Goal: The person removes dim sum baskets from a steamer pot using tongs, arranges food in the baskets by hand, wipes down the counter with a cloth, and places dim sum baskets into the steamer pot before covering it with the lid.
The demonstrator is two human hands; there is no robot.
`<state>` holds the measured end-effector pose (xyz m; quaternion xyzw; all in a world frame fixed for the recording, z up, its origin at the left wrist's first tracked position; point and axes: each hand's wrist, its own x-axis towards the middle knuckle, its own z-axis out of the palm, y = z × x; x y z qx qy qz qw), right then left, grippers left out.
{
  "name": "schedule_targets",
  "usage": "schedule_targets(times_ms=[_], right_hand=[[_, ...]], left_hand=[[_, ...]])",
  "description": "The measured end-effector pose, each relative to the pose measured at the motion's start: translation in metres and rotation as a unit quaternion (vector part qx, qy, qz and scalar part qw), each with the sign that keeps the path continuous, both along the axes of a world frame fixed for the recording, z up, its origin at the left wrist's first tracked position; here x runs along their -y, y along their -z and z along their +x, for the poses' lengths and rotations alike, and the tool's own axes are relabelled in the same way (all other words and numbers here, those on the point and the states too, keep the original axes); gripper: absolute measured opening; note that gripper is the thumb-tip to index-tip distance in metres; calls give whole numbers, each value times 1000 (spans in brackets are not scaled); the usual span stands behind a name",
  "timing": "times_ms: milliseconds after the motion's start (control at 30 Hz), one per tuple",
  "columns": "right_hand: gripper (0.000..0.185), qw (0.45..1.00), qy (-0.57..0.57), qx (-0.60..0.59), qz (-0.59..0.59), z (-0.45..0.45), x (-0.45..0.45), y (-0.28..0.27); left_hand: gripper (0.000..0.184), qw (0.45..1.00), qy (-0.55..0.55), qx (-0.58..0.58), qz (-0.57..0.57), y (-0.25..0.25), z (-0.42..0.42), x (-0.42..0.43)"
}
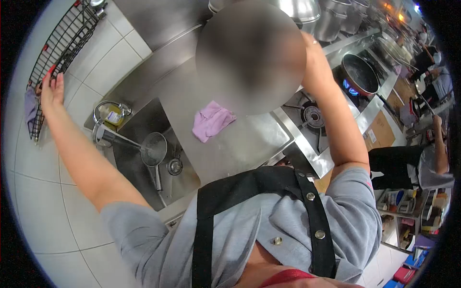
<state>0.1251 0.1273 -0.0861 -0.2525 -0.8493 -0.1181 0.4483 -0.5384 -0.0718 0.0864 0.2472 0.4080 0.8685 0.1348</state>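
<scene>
My left hand (52, 95) is raised to a black wire rack (65, 45) on the tiled wall, its visible fingers stretched up and apart. A small red piece (50, 70) shows at the fingertips; I cannot make out what it is. A greyish-purple cloth (30, 108) hangs at the rack's lower end. My right hand (311, 55) is lifted at the far side of the counter, beside metal pots (301, 10). A round grey blur covers its fingers and whatever is there. On the steel counter (230, 153) lies a crumpled pink-purple cloth (212, 121).
Left of the counter, a sink (132, 165) holds a long-handled strainer (154, 149) under a tap (102, 108). To the right, a frying pan (360, 73) sits over a lit blue flame (349, 88), near another burner (312, 116). Another person (432, 165) stands farther right.
</scene>
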Motion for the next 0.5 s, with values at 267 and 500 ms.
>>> schedule_targets(times_ms=[267, 500], right_hand=[[44, 970, 179, 69, 151, -47, -88, -6], [61, 969, 185, 112, 117, -59, -111, -17]], left_hand=[[28, 975, 8, -201, -98, 159, 189, -48], [50, 645, 235, -488, -539, 384, 357, -84]])
